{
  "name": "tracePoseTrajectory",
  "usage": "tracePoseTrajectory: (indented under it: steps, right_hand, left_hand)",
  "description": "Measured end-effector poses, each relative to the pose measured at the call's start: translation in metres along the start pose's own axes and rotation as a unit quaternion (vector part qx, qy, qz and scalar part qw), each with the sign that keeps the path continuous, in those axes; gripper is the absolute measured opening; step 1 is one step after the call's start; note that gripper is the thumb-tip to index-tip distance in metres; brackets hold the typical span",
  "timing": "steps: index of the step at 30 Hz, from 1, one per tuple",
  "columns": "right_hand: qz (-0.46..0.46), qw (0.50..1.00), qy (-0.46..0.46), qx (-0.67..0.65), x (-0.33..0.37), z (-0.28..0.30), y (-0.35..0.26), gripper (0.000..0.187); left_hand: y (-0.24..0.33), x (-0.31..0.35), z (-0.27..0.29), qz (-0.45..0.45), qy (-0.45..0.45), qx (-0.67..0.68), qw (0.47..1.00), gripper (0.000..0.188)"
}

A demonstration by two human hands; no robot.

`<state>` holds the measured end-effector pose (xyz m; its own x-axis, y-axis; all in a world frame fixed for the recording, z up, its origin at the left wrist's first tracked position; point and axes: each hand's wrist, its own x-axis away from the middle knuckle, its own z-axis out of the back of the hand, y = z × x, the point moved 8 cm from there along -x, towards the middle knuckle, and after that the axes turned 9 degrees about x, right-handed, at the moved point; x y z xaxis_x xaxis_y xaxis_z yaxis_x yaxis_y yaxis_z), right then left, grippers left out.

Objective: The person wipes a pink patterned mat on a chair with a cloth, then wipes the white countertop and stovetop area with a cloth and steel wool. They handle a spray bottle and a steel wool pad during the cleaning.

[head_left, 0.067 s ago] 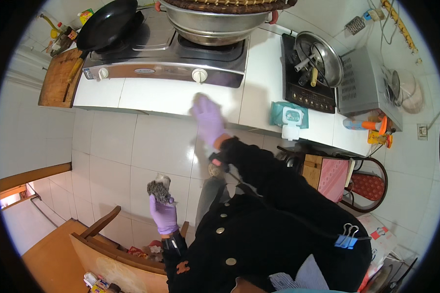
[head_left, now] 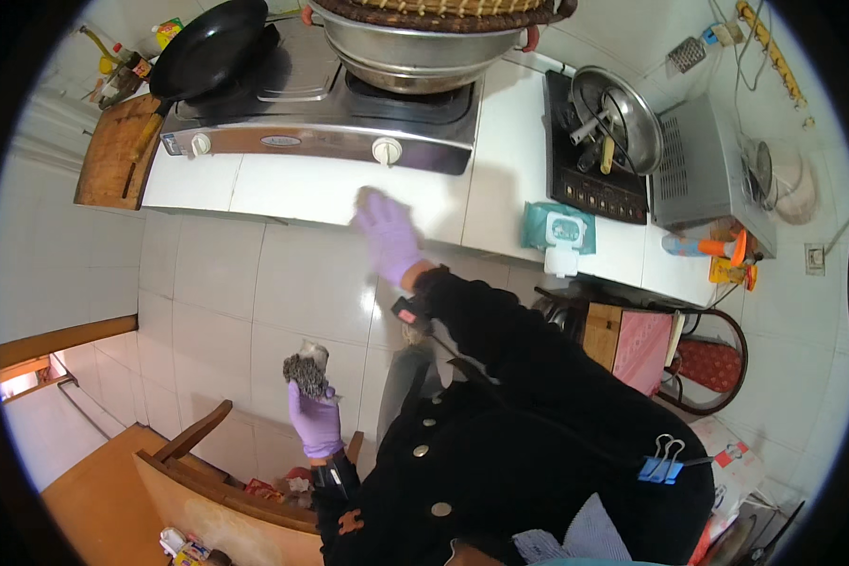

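Note:
My left hand (head_left: 316,423), in a purple glove, is closed around a grey steel-wool scourer (head_left: 307,374), held over the floor. A whitish, crumpled piece (head_left: 315,353) sticks out beside the scourer. Stretched over the front of the white counter (head_left: 288,187), my gloved right hand (head_left: 389,234) is somewhat blurred. A small greyish-brown wad (head_left: 364,198) shows at its fingertips against the counter top; I cannot tell its kind. This hand is just in front of the gas stove (head_left: 330,149), below its right knob (head_left: 387,151).
On the stove stand a black wok (head_left: 208,52) and a large steel pot (head_left: 415,47). To the right are a teal wipes pack (head_left: 558,226), an induction cooker (head_left: 596,196) bearing a steel pan, and a grey microwave (head_left: 693,170). A wooden chair (head_left: 226,491) stands lower left.
My right hand has slid a little to the left along the counter's front, the wad moving with it. The left hand stays nearly in place with the scourer.

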<state>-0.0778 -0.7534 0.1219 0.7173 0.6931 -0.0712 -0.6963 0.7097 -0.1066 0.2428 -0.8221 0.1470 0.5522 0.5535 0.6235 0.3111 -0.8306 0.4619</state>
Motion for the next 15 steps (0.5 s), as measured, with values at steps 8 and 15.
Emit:
tracePoseTrajectory:
  steps: [8,15]
  right_hand:
    - [-0.001,0.995,-0.080,-0.065,0.061,0.027,0.080,0.056]
    - [0.021,0.997,-0.013,-0.072,0.037,0.024,0.068,0.044]
  left_hand:
    - [0.001,-0.022,0.006,-0.009,0.008,0.062,0.998,0.041]
    - [0.015,-0.019,-0.018,-0.078,-0.015,0.095,0.992,0.039]
